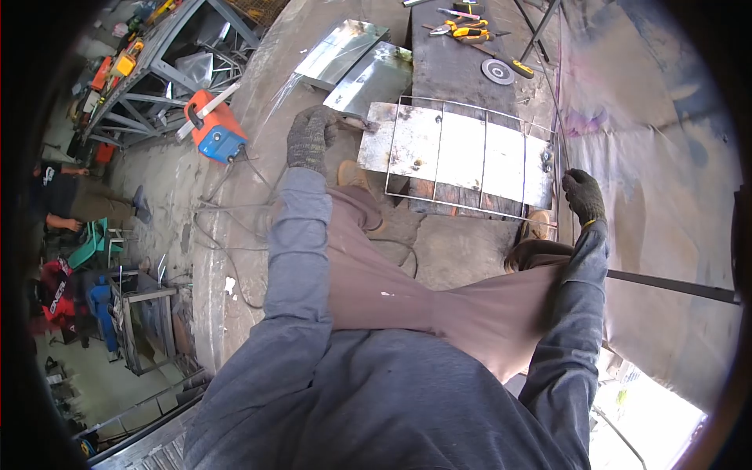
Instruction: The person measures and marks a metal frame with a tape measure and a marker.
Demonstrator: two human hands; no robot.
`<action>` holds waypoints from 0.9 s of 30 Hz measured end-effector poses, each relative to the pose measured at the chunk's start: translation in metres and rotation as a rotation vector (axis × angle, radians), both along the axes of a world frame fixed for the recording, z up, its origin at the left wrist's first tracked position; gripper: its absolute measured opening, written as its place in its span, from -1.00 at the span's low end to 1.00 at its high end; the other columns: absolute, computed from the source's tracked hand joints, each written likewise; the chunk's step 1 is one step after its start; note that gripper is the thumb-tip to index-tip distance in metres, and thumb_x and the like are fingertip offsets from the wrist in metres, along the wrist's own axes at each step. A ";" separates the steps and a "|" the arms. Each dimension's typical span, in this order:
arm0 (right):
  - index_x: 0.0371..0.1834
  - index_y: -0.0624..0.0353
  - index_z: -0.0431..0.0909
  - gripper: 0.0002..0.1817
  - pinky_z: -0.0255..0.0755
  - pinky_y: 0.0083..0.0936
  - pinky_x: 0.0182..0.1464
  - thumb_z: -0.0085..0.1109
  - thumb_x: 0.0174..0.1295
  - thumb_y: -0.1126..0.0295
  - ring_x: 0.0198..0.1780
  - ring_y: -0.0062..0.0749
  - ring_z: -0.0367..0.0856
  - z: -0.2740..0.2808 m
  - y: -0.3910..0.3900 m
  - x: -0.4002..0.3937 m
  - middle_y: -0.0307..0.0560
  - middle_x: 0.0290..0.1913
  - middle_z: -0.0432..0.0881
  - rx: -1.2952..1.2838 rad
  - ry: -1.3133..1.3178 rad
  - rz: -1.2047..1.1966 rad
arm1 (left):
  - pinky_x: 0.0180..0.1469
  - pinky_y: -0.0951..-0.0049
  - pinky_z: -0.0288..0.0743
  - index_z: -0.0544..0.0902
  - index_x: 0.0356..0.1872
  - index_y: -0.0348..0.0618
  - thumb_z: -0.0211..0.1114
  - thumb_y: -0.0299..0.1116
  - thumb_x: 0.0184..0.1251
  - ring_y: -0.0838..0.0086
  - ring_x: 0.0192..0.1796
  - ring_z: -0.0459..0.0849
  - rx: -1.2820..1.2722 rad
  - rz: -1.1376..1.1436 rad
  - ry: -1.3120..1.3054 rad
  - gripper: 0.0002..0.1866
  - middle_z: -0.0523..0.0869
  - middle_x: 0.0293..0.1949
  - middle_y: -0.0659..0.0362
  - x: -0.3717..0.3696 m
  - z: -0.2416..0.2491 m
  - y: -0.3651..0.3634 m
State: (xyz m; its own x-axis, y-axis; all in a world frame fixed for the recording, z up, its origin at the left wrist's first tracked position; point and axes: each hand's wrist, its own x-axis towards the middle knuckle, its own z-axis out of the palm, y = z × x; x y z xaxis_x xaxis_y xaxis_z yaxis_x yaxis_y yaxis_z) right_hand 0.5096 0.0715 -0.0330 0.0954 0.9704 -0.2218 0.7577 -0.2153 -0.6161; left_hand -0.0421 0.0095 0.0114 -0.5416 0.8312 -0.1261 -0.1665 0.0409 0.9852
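Observation:
A wire frame of thin rods (485, 164) lies over a bright sheet-metal plate (460, 149), which rests on a dark block between my boots. My left hand (312, 139), in a dark knit glove, is closed beside the plate's left end. A short dark piece (354, 123) sticks out from it toward the plate's corner; I cannot tell what it is. Off the frame's right end, my gloved right hand (583, 196) is closed, its fingertips around the lower end of a thin metal rod (559, 117).
Two bent metal sheets (368, 74) lie beyond the plate. Orange-handled pliers (470, 31) and a grinding disc (498, 71) are on the dark board. At left stand an orange-and-blue machine (213, 129) with cables and a steel frame (168, 70). Another person (66, 196) is farther left.

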 end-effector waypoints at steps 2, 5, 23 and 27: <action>0.08 0.27 0.68 -0.59 0.52 -0.29 0.16 0.18 0.29 0.21 0.09 -0.06 0.73 -0.003 -0.001 0.002 0.17 -0.01 0.75 -0.001 0.009 -0.009 | -0.48 0.56 0.53 0.65 -0.02 -0.20 0.34 -0.21 0.41 0.63 -0.50 0.60 -0.057 0.044 0.020 -0.71 0.71 -0.40 0.23 0.006 0.005 -0.001; 0.10 0.30 0.66 -0.56 0.58 -0.33 -0.04 0.19 0.31 0.20 -0.11 -0.19 0.77 -0.010 0.002 0.009 0.09 -0.13 0.78 0.060 0.035 -0.003 | -0.40 0.57 0.59 0.63 0.04 -0.21 0.35 -0.22 0.42 0.61 -0.44 0.64 0.009 0.001 -0.060 -0.68 0.75 -0.30 0.19 0.007 0.011 -0.005; 0.25 0.17 0.58 -0.62 0.41 -0.64 -0.21 0.17 0.48 0.24 -0.15 -0.62 0.58 0.070 -0.067 -0.070 -0.24 -0.07 0.67 0.428 0.454 -0.139 | 0.24 0.06 0.47 0.62 0.15 -0.09 0.18 0.16 0.36 -0.05 0.17 0.63 -0.868 -0.129 0.846 -0.42 0.67 0.09 -0.15 -0.024 -0.075 -0.322; 0.26 0.18 0.57 -0.60 0.45 -0.55 -0.12 0.18 0.48 0.21 -0.06 -0.54 0.62 0.099 -0.110 -0.106 -0.19 -0.02 0.69 0.406 0.429 -0.121 | 0.15 0.05 0.52 0.61 0.10 -0.08 0.21 0.10 0.34 0.01 0.10 0.65 -0.888 -0.233 0.704 -0.49 0.68 0.02 -0.09 -0.052 -0.097 -0.321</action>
State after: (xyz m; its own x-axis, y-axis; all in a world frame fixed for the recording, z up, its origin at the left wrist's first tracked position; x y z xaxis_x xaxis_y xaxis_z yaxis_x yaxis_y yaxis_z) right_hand 0.4034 -0.0387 0.0661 0.1941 0.9735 0.1213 0.4081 0.0323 -0.9123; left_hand -0.0946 -0.3115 -0.0859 -0.5691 0.6900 -0.4471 0.5102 0.7228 0.4660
